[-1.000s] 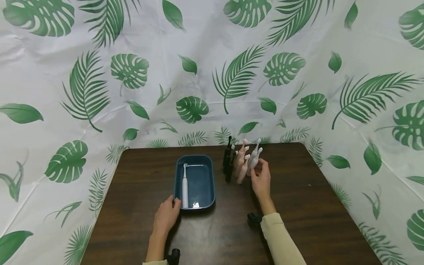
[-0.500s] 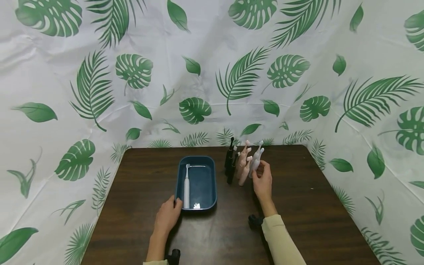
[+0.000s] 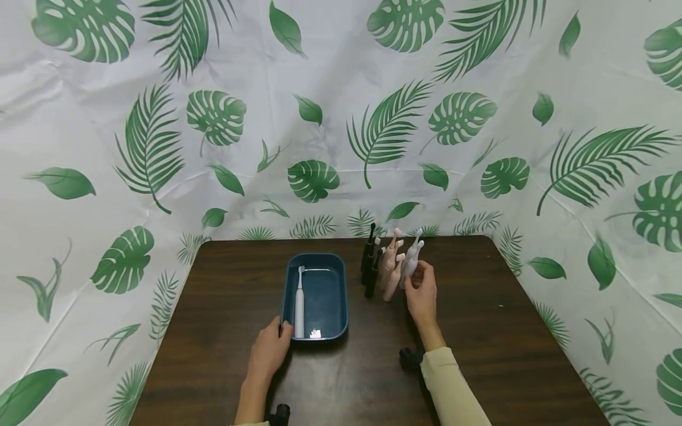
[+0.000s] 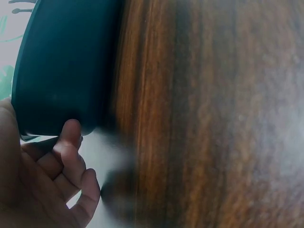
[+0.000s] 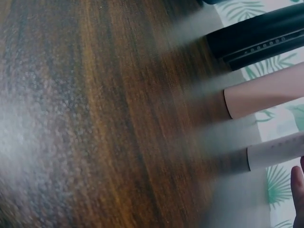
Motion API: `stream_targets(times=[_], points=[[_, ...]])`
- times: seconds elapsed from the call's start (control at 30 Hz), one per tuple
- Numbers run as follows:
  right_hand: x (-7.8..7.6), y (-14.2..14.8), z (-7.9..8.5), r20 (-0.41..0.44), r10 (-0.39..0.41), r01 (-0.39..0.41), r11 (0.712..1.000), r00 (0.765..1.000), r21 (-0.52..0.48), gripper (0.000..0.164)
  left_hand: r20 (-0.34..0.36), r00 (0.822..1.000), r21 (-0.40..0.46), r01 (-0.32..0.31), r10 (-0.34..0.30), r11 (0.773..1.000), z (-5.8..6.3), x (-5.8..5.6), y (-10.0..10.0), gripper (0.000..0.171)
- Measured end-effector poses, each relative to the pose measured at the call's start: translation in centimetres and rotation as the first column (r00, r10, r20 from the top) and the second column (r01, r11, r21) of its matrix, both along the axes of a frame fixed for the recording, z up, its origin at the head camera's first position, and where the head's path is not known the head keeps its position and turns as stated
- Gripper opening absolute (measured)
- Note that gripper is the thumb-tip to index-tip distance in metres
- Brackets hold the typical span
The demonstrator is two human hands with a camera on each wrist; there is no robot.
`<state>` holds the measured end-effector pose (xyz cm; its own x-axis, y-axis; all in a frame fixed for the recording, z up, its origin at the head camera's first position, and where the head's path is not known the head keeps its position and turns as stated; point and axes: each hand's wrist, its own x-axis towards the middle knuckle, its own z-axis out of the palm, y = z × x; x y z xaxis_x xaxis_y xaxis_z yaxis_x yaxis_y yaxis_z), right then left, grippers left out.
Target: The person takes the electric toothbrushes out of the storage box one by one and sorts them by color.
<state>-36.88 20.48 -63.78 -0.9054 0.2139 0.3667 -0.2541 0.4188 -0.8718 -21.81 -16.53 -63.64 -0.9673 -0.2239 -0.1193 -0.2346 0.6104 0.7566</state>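
A blue rectangular tray (image 3: 346,299) sits on the table, and a white electric toothbrush (image 3: 299,310) lies lengthwise along its left side. My left hand (image 3: 270,348) grips the tray's near left corner, thumb at the rim. In the left wrist view its fingers (image 4: 71,156) curl at the outside of the dark tray wall (image 4: 66,61). My right hand (image 3: 423,294) pinches the lower part of a pale grey-white electric toothbrush (image 3: 411,263), upright at the right end of a group. Only a fingertip (image 5: 298,183) shows beside that toothbrush's handle (image 5: 275,153) in the right wrist view.
Left of the pale toothbrushes stand upright pink electric toothbrushes (image 3: 393,281) and black ones (image 3: 371,281), close together. The tray is to their left on the dark wooden table (image 3: 351,378). Behind the table hangs a leaf-patterned white cloth (image 3: 256,195).
The head view has shifted slightly. Both hands stay where they were, the left at the tray corner and the right at the pale toothbrush.
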Motion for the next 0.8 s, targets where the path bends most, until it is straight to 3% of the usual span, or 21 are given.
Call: stream_targets(times=[0.47,0.8], points=[[0.4,0.5,0.2,-0.022,0.005,-0.005,1.0,1.0,-0.003,0.053,-0.016,1.0,-0.001,-0.017,0.017,1.0,-0.1,0.2,0.3,0.024],[2.4,-0.2,1.0,-0.069,-0.093,0.083,0.987,0.993,-0.139,0.045,-0.037,0.999,-0.043,-0.009,0.008,0.999,0.2,0.2,0.2,0.023]])
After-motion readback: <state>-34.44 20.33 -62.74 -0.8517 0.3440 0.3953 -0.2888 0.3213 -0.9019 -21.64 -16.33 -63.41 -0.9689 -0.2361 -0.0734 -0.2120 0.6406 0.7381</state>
